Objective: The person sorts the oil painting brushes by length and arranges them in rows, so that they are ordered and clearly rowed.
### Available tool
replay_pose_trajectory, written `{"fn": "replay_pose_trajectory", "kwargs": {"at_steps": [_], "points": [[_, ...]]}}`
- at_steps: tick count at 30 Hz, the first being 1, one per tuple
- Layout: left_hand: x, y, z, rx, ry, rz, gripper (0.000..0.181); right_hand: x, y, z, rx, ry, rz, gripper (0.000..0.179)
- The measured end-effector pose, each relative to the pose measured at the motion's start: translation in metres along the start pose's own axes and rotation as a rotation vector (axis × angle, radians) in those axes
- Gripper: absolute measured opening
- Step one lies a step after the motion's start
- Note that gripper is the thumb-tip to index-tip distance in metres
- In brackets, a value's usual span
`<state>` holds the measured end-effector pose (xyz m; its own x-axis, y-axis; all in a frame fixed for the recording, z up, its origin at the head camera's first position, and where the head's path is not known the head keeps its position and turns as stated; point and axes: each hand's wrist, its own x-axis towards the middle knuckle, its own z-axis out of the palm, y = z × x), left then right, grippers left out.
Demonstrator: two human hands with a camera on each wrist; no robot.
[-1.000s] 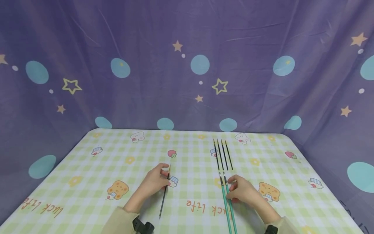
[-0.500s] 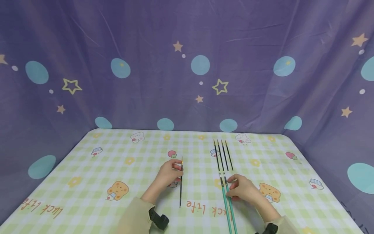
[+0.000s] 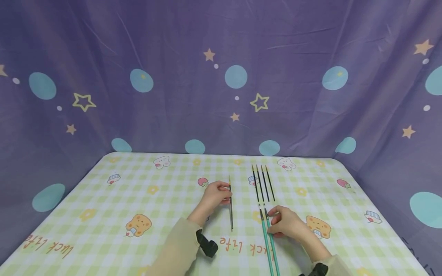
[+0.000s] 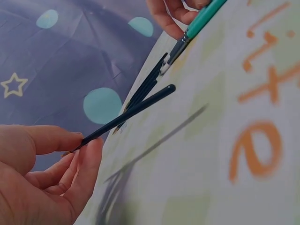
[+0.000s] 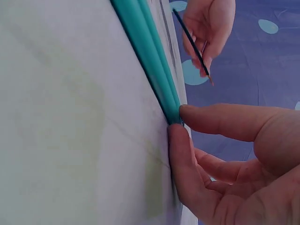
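In the head view my left hand (image 3: pixel 215 196) pinches a thin black paintbrush (image 3: pixel 231 214) between thumb and fingers, bristles pointing away. The left wrist view shows this brush's handle (image 4: pixel 140 108) raised over the cloth, its shadow lying beneath. My right hand (image 3: pixel 287 223) pinches the right one of two teal-handled paintbrushes (image 3: pixel 274 255) with thumb and forefinger. The other teal paintbrush (image 3: pixel 266 241) lies close along its left side. Both have white tips and dark ferrules. Beyond them several slim black paintbrushes (image 3: pixel 264 184) lie side by side, tips toward the back.
A green-and-white checked tablecloth (image 3: pixel 172 226) with cartoon prints covers the table. Behind it hangs a purple curtain (image 3: pixel 186 96) with stars and blue ovals. Black wrist devices (image 3: pixel 207 245) sit on both sleeves.
My left hand has carried the black paintbrush to the right and slightly away, toward the row of black brushes. The right hand stays in place on the teal brush.
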<state>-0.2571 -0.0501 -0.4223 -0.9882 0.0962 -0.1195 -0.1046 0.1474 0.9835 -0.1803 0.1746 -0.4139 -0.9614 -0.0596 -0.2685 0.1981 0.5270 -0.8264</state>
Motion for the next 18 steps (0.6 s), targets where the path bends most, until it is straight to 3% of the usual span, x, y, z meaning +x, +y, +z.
{"fn": "replay_pose_trajectory", "kwargs": {"at_steps": [13, 18], "points": [[0.031, 0.010, 0.033, -0.082, 0.035, -0.092, 0.030, 0.002, 0.008, -0.003, 0.068, -0.072, -0.012, 0.045], [0.044, 0.014, 0.047, -0.093, 0.052, -0.091, 0.029, 0.002, 0.005, -0.004, 0.069, -0.069, -0.007, 0.045]]}}
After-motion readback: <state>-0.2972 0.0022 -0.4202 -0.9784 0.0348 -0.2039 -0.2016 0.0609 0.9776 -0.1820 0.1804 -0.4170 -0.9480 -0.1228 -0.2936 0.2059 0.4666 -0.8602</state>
